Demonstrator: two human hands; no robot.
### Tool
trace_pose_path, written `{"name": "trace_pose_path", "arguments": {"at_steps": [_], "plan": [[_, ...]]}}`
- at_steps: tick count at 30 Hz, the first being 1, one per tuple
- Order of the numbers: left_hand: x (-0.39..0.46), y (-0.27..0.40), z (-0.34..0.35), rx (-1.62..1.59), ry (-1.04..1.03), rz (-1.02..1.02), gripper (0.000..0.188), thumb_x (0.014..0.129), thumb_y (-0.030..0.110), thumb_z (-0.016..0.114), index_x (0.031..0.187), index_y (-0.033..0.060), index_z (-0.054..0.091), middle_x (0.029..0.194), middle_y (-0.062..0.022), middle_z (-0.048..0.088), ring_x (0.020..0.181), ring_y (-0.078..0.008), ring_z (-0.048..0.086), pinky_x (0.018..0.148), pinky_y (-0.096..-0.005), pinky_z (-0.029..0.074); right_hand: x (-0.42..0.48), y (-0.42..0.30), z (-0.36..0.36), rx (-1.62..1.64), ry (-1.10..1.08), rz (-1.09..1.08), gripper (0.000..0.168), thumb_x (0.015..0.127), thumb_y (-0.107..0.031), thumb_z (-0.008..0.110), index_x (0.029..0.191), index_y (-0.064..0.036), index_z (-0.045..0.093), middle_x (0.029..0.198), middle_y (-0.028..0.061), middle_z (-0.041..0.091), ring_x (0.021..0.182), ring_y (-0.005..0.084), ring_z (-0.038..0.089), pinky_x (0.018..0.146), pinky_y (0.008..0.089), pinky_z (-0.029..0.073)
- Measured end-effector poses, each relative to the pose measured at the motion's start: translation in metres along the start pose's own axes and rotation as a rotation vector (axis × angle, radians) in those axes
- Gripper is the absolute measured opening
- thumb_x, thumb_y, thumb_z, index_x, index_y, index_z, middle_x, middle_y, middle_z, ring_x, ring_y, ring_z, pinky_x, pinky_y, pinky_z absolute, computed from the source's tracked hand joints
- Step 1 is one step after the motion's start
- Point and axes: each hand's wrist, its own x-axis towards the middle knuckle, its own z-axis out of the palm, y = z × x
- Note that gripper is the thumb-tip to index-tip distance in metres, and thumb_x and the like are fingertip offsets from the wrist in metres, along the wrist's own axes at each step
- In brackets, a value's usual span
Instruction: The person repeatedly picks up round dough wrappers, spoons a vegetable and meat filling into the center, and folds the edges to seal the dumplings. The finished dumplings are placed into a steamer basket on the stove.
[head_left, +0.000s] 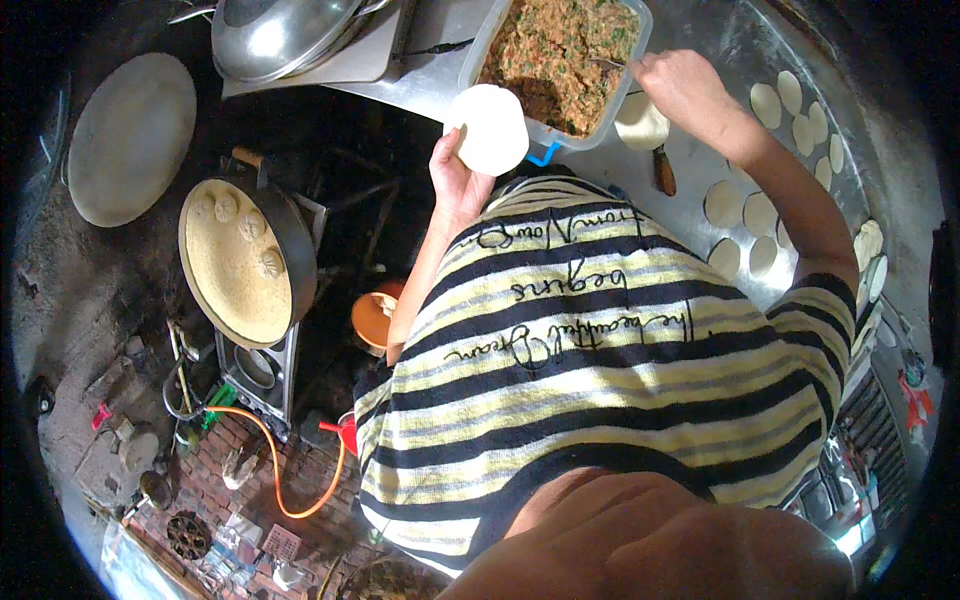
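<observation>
My left hand (459, 180) holds a round flat dough wrapper (491, 129) on its palm and fingers, close to the near left corner of a clear plastic container (640, 75). The container holds minced filling (559, 64) with green bits. At its right wall my right hand (671, 79) is closed around the end of a thin metal utensil (604, 61), whose far end lies in the filling. Below that hand another dough wrapper (643, 124) lies on the metal worktop, beside a wooden handle (664, 172).
More dough rounds (724, 204) are spread on the worktop at the right. At the left, a deep pan (240, 300) with several pleated buns (253, 225) stands on a gas stove. A lidded metal pot (281, 37) is at the top left, an orange bowl (371, 319) by my left forearm.
</observation>
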Motion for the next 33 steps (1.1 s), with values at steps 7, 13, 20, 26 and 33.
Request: {"name": "trace_pose_path", "arguments": {"at_steps": [7, 13, 20, 26, 33], "plan": [[-0.003, -0.006, 0.0, -0.045, -0.068, 0.031, 0.056, 0.078, 0.021, 0.055, 0.128, 0.0026, 0.039, 0.127, -0.0131, 0.047, 0.118, -0.0296, 0.045, 0.102, -0.0464, 0.033, -0.001, -0.024, -0.006, 0.133, -0.181, -0.227, 0.008, 0.064, -0.007, 0.058, 0.06, -0.003, 0.063, 0.063, 0.0128, 0.061, 0.066, 0.0272, 0.063, 0.059, 0.0349, 0.05], [-0.002, -0.01, 0.001, 0.0, -0.046, 0.025, 0.055, 0.078, 0.023, 0.055, 0.128, 0.0039, 0.041, 0.128, -0.0127, 0.048, 0.118, -0.0291, 0.045, 0.102, -0.0465, 0.032, 0.007, -0.024, 0.001, 0.195, -0.199, -0.26, 0.007, 0.067, -0.008, 0.058, 0.067, -0.002, 0.06, 0.062, 0.0148, 0.059, 0.062, 0.0283, 0.062, 0.056, 0.0379, 0.049], [-0.005, -0.004, 0.018, 0.0, 0.055, 0.07, 0.052, 0.082, 0.029, 0.054, 0.126, 0.0042, 0.043, 0.126, -0.0129, 0.048, 0.118, -0.0298, 0.045, 0.101, -0.0475, 0.034, -0.008, 0.007, 0.02, 0.869, -0.317, 0.094, 0.019, 0.084, -0.015, 0.054, 0.082, 0.002, 0.063, 0.069, 0.0147, 0.062, 0.062, 0.0303, 0.059, 0.062, 0.0349, 0.045], [0.015, 0.005, 0.059, 0.198, 0.049, 0.121, 0.048, 0.088, 0.028, 0.045, 0.127, 0.002, 0.037, 0.127, -0.0128, 0.047, 0.117, -0.0281, 0.046, 0.1, -0.0457, 0.035, -0.025, -0.006, -0.012, 1.038, 0.108, 0.324, 0.021, 0.085, -0.012, 0.055, 0.101, -0.001, 0.063, 0.083, 0.0144, 0.065, 0.07, 0.0195, 0.062, 0.064, 0.0298, 0.046], [0.051, -0.026, 0.094, -0.032, -0.08, -0.018, 0.044, 0.097, 0.03, 0.027, 0.129, 0.0009, 0.036, 0.131, -0.0147, 0.042, 0.122, -0.0289, 0.039, 0.105, -0.0451, 0.029, 0.012, -0.08, 0.034, 0.273, 0.458, 0.386, 0.052, 0.072, 0.0, 0.056, 0.122, -0.013, 0.054, 0.074, 0.0066, 0.046, 0.071, 0.0225, 0.052, 0.06, 0.0348, 0.047]]}}
